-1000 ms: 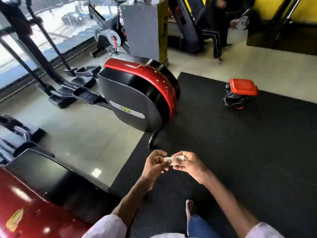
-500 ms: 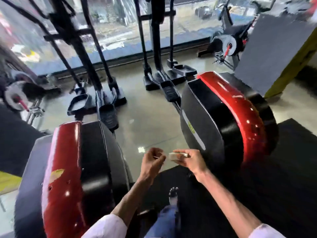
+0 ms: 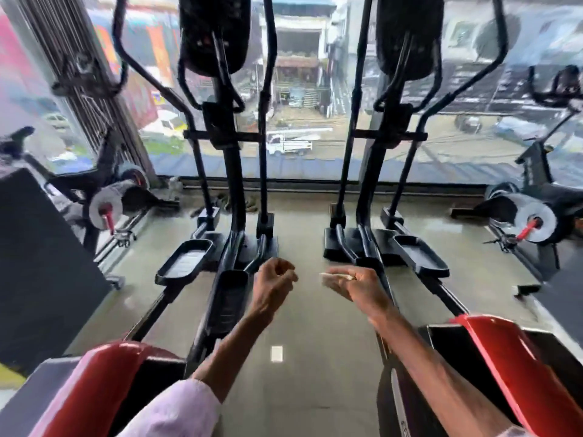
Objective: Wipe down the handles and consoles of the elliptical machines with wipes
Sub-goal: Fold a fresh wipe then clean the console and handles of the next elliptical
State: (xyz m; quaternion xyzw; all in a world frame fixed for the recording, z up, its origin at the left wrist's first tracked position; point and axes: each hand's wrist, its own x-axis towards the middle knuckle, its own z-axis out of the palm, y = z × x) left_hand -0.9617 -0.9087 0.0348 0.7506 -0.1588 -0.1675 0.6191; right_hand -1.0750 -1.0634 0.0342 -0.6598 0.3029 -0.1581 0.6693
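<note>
A small folded white wipe [image 3: 335, 278] is sitting pinched in the right hand [image 3: 358, 287], held low between two elliptical machines. The left hand [image 3: 273, 283] is hovering just beside it, fingers curled and holding nothing. The left machine's console [image 3: 214, 33] and the right machine's console [image 3: 409, 33] are standing well ahead, high up, with curved black handles [image 3: 435, 99] flanking them. As a judgement: the wipe is looking bunched, so it could cover little surface, or slip from the pinch while the person is reaching upward.
</note>
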